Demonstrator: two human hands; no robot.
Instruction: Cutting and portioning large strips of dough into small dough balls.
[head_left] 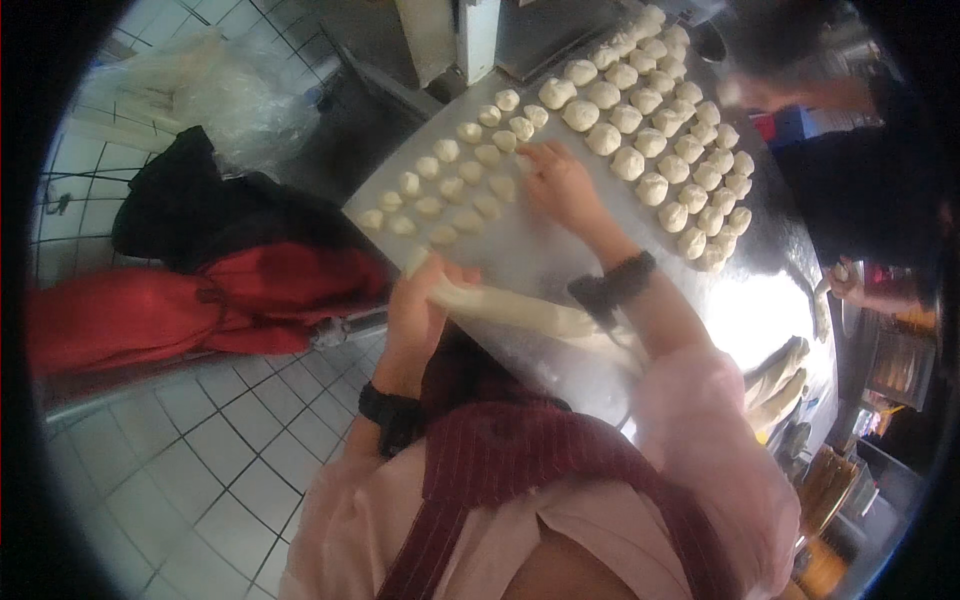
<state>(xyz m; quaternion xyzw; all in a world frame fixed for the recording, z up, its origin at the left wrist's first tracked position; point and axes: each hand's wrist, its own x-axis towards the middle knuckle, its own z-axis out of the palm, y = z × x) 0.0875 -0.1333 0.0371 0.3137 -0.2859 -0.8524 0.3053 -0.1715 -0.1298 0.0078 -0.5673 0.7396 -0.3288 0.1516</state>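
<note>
My left hand grips one end of a long pale rope of dough that lies across the near edge of the steel table. My right hand reaches forward and rests on the table among several small cut dough pieces, its fingers touching one of them. Further along the table lie rows of larger rounded dough balls.
Another person in dark clothes stands at the table's far side, a hand near more dough. Red and black cloth lies heaped to my left above a white tiled floor. More dough ropes sit at the right.
</note>
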